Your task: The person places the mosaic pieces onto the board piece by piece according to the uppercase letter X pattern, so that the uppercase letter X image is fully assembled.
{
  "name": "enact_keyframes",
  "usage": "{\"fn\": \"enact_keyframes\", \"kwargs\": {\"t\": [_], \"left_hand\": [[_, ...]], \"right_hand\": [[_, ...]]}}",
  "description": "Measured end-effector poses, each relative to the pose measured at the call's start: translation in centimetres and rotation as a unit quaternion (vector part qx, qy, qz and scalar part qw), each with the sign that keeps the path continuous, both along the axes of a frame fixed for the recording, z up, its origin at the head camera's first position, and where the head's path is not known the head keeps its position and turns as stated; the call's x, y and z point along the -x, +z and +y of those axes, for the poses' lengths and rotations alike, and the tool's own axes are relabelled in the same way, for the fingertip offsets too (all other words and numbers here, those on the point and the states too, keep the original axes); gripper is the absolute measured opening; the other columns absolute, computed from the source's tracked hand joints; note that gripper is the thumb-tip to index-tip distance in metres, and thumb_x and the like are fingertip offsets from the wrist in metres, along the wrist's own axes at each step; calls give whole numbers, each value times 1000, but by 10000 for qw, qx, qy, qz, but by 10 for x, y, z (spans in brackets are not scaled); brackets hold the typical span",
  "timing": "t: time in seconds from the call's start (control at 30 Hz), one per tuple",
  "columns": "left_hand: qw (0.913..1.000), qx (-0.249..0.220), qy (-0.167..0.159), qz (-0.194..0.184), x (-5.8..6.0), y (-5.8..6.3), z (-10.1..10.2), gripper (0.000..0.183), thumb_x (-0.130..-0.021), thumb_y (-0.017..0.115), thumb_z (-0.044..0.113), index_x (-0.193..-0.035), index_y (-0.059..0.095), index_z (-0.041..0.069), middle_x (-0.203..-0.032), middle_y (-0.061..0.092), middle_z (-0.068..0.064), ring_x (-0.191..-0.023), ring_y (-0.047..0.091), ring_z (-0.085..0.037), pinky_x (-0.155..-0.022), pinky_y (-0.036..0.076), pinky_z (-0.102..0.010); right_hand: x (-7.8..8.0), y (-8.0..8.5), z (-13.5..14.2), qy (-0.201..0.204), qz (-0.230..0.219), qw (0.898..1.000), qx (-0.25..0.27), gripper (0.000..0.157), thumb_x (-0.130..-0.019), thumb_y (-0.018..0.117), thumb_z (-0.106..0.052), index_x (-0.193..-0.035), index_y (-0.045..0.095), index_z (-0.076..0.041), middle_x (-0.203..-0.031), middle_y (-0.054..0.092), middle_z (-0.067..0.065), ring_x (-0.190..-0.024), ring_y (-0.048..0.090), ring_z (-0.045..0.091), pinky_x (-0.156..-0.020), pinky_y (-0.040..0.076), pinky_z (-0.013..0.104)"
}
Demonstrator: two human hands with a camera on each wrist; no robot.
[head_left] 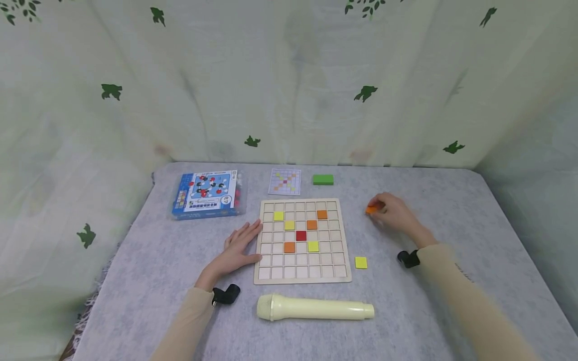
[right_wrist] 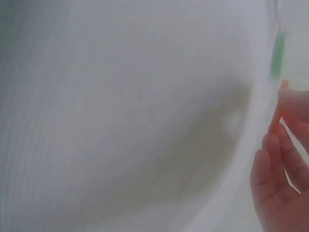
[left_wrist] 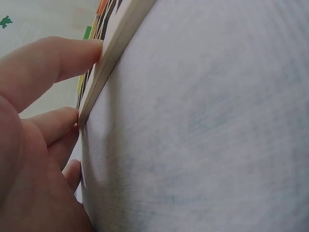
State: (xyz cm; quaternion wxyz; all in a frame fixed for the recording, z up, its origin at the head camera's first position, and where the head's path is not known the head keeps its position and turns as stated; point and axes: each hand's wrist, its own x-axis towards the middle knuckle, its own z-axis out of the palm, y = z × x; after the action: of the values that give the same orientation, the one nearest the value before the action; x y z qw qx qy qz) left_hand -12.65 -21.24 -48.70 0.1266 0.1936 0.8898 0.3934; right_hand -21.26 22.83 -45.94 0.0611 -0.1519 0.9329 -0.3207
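Note:
A wooden grid board (head_left: 266, 273) lies flat on the table, with yellow, orange and red square tiles in some of its cells; the red tile (head_left: 301, 235) is near the middle. My left hand (head_left: 237, 250) rests at the board's left edge, fingers spread and fairly straight; in the left wrist view its thumb and fingertips touch the board's side (left_wrist: 108, 60). To the right of the board, my right hand (head_left: 395, 214) pinches an orange tile (head_left: 371, 209) between thumb and fingers. The right wrist view shows the orange tile (right_wrist: 276, 118) edge-on, held above the cloth.
A yellow tile (head_left: 360, 262) lies off the board's right side. Behind the board are a patterned card (head_left: 285, 181) and a green block (head_left: 323, 180). A boxed molecule set (head_left: 207, 193) stands back left. A cream microphone (head_left: 316, 308) lies in front.

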Motion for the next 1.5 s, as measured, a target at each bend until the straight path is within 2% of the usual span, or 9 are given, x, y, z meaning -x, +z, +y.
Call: {"fn": "enact_keyframes", "kwargs": {"t": [0.23, 0.47, 0.7, 0.83, 0.97, 1.1, 1.2, 1.3, 1.5], "left_hand": [[10000, -24, -9, -10, 0, 1, 1, 79, -89, 67, 22, -152, 24, 4, -158, 15, -9, -144, 1, -33, -110, -7, -55], [10000, -27, -32, 19, 1, 1, 0, 78, -89, 67, 22, -151, 24, 3, -158, 15, -10, -144, 1, -34, -109, -7, -55], [10000, 14, -15, -3, 2, 3, 1, 78, -88, 68, 22, -151, 25, 4, -158, 15, -10, -144, 2, -34, -109, -6, -56], [10000, 19, -19, 17, 1, 4, 0, 78, -88, 68, 21, -151, 25, 4, -158, 16, -10, -144, 2, -34, -109, -6, -56], [10000, 23, -32, 37, 1, 3, 0, 78, -88, 68, 22, -151, 25, 4, -158, 16, -10, -144, 2, -35, -109, -5, -57], [10000, 14, -48, 17, 1, 3, 0, 78, -89, 68, 22, -151, 25, 5, -158, 15, -10, -144, 2, -34, -109, -5, -57], [10000, 5, -40, 15, 1, 3, 0, 78, -88, 68, 22, -151, 25, 5, -158, 15, -10, -144, 2, -34, -109, -6, -57], [10000, 6, -18, 20, 1, 2, 0, 78, -88, 68, 22, -151, 25, 4, -158, 16, -10, -144, 2, -34, -109, -6, -57], [10000, -2, -19, -3, 1, 2, 1, 78, -88, 68, 21, -151, 25, 4, -158, 15, -10, -144, 1, -34, -109, -6, -56]], "right_hand": [[-18, 11, -73, 1170, 57, 9925, 342, 19, -83, 70, -5, -101, 65, -7, -96, 59, 0, -89, 53, 19, -76, 48, 34], [-40, 19, -139, 2291, -57, 9728, 351, 15, -85, 69, -8, -100, 66, -9, -96, 59, -2, -88, 55, 16, -78, 48, 28], [-55, 20, -186, 3063, -48, 9519, -22, 16, -84, 70, -9, -99, 67, -11, -94, 57, -5, -81, 52, 12, -74, 45, 22], [-59, 17, -200, 3443, 240, 9376, -428, 15, -83, 72, -11, -97, 67, -10, -90, 57, -4, -79, 49, 9, -73, 44, 19], [-62, 13, -209, 3582, 461, 9298, -704, 16, -81, 74, -10, -96, 67, -10, -89, 57, -2, -79, 49, 9, -75, 43, 19], [-63, 11, -212, 3631, 475, 9276, -735, 18, -82, 75, -12, -97, 66, -9, -90, 57, -2, -80, 50, 10, -76, 43, 19], [-62, 11, -209, 3521, 399, 9327, -674, 18, -83, 74, -15, -98, 66, -10, -90, 56, -4, -79, 49, 9, -73, 43, 18], [-61, 14, -200, 3294, 194, 9426, -505, 15, -86, 71, -14, -99, 66, -12, -89, 55, -4, -76, 48, 9, -69, 42, 20], [-56, 21, -159, 2776, -87, 9606, -99, 13, -87, 69, -11, -99, 66, -10, -93, 59, -2, -81, 52, 13, -73, 46, 26]]}}
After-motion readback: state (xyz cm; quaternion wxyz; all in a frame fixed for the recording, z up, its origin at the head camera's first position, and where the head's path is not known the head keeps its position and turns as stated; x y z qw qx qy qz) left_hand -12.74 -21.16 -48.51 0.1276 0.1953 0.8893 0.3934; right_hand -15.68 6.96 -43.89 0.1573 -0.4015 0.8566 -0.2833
